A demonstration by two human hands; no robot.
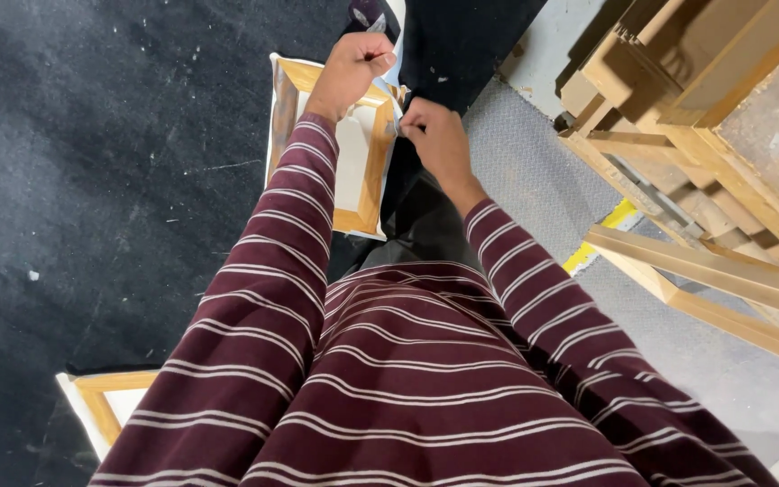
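Stretching white canvas over a small wooden stretcher frame (331,149)
Left hand (353,68) fisted on frame corner; right hand (435,135) pinches canvas edge; best pulled taut, evenly.

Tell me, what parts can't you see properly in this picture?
- Head view: the left hand covers the top corner of the canvas frame.
- What the right hand pinches is too small to tell.
- The second frame is cut off by the bottom edge and hidden by the striped sleeve.

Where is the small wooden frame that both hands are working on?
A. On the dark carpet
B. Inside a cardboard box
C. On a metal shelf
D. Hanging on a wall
A: the wooden frame, held by the left hand and right hand, rests on the dark carpet.
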